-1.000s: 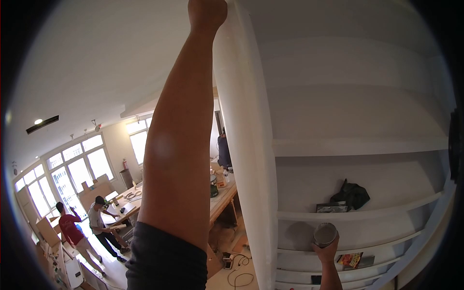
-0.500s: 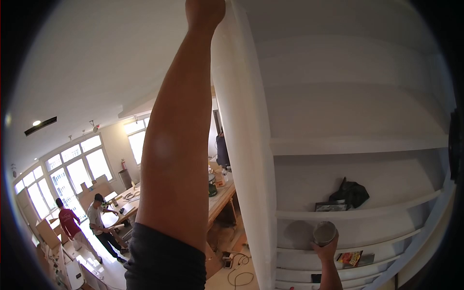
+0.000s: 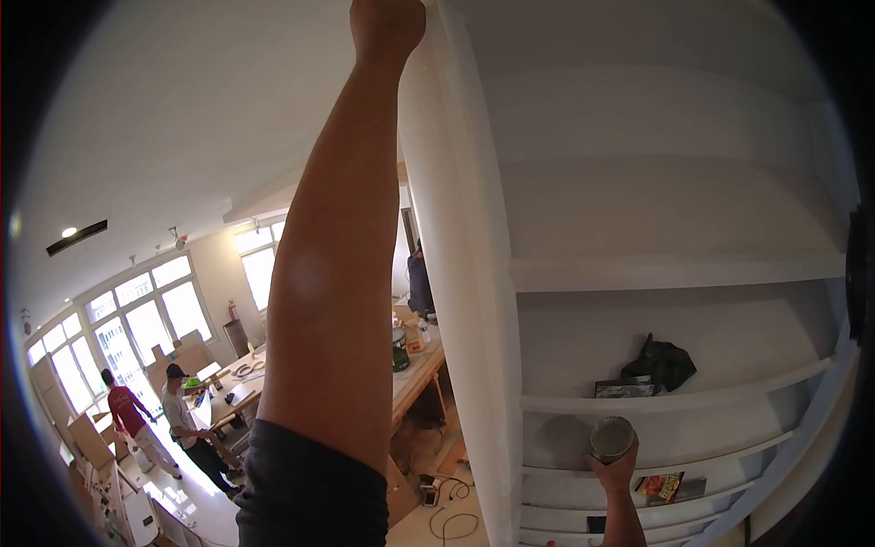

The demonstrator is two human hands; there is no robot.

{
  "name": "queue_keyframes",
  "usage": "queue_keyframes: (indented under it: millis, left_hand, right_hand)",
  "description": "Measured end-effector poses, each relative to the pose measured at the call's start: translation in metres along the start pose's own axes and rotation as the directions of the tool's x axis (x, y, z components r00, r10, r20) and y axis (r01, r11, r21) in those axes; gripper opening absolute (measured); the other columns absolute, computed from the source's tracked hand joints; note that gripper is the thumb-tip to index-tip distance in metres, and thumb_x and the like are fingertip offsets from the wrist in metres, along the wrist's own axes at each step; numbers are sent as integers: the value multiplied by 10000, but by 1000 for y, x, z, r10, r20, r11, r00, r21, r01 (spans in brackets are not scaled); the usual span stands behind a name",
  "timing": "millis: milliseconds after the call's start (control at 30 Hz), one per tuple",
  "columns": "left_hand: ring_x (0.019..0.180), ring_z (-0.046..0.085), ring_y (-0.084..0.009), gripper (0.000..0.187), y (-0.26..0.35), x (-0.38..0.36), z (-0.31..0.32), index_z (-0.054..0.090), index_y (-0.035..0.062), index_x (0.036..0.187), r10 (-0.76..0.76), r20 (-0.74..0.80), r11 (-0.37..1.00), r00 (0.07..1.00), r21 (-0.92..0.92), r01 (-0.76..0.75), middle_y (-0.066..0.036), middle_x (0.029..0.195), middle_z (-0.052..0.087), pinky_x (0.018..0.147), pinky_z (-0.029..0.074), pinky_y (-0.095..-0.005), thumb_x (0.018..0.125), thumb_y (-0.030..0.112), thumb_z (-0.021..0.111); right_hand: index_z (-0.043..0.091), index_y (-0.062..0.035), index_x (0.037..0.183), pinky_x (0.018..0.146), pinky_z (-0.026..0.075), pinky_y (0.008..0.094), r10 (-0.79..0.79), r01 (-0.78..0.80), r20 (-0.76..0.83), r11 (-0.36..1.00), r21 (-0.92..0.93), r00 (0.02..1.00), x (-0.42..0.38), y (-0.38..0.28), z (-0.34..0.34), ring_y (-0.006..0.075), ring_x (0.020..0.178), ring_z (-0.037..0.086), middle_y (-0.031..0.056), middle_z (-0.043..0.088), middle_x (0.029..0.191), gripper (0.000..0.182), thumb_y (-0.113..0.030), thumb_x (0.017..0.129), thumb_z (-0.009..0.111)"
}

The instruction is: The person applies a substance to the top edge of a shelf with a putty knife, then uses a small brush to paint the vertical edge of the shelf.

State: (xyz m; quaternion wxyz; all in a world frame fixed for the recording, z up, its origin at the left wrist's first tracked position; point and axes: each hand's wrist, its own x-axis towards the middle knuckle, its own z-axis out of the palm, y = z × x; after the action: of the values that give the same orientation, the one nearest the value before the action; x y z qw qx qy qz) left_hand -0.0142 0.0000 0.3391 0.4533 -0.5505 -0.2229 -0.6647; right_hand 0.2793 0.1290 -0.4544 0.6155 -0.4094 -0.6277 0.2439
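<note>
My left hand (image 3: 390, 25) is raised high at the top edge of the view, against the upper end of the white upright panel (image 3: 460, 273). Its fingers are cut off by the frame, and the bare forearm with a dark sleeve fills the middle. Lower right, my right hand (image 3: 620, 469) is closed around a round cup (image 3: 612, 439) with a pale grey inside. Its open top faces me. The cup is in front of the white shelves (image 3: 674, 273), and its shadow falls on the shelf back to its left.
A dark cloth bundle (image 3: 661, 365) and a flat dark box (image 3: 623, 388) lie on a shelf. Lower is a colourful packet (image 3: 658, 487). Beyond the panel stands a wooden workbench (image 3: 421, 365), with a cable (image 3: 454, 524) on the floor. Two people (image 3: 187, 424) are at far left.
Both my hands stay in place. Far left, the person in the pale shirt has straightened and shifted left, and something green now shows beside them. The person in red has moved slightly left.
</note>
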Motion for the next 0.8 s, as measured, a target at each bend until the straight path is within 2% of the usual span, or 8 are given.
queue_keyframes:
  millis: [133, 433, 533, 633, 733, 800]
  left_hand:
    - [931, 720, -370, 313, -2, 2, -1, 541, 35, 1217, 26, 7, 993, 1000, 114, -26, -210, 977, 715, 806, 560, -482, 955, 117, 693]
    - [945, 712, -403, 311, 0, -4, -5, 546, 21, 1202, 42, 28, 988, 999, 146, -45, -215, 970, 718, 822, 548, -499, 946, 125, 688]
    - [900, 730, -358, 296, -2, -7, -7, 537, 26, 1205, 80, 33, 985, 996, 149, -84, -200, 956, 720, 776, 565, -468, 956, 102, 677]
    - [831, 744, -294, 287, 5, -10, -8, 526, 32, 1215, -39, 55, 994, 998, -97, 44, -181, 942, 720, 715, 577, -418, 971, 85, 666]
    - [787, 747, -249, 285, 8, -9, -7, 517, 30, 1221, -59, 14, 993, 998, -102, 60, -167, 941, 722, 672, 577, -375, 982, 81, 662]
    - [785, 749, -258, 281, 9, -9, -7, 522, 29, 1214, -76, 22, 991, 997, -112, 78, -172, 936, 723, 678, 575, -385, 984, 98, 668]
  right_hand:
    - [369, -16, 1524, 1135, 453, 494, 6, -6, -5, 1000, -20, 1000, -1, 1, 0, 402, 1332, 553, 217, 534, 1413, 1193, -248, 531, 988]
    - [381, -24, 1524, 1134, 458, 490, 29, -29, -11, 999, -17, 1000, -2, 6, 2, 408, 1335, 557, 214, 542, 1413, 1196, -235, 516, 990]
    - [391, -31, 1520, 1129, 462, 491, 10, -11, -8, 1000, -25, 1000, -1, 5, 1, 407, 1331, 559, 211, 544, 1411, 1188, -237, 516, 991]
    - [394, -31, 1517, 1127, 463, 491, 1, -1, -7, 1000, -16, 1000, -1, 1, 0, 405, 1330, 561, 209, 545, 1408, 1181, -233, 518, 991]
    - [394, -28, 1514, 1129, 461, 489, 14, -14, -6, 1000, 7, 1000, -1, -2, 0, 402, 1332, 559, 208, 545, 1406, 1176, -224, 520, 990]
    - [393, -27, 1514, 1130, 460, 487, 16, -15, -8, 1000, 12, 1000, -1, -1, 0, 401, 1333, 559, 208, 546, 1405, 1176, -217, 519, 990]
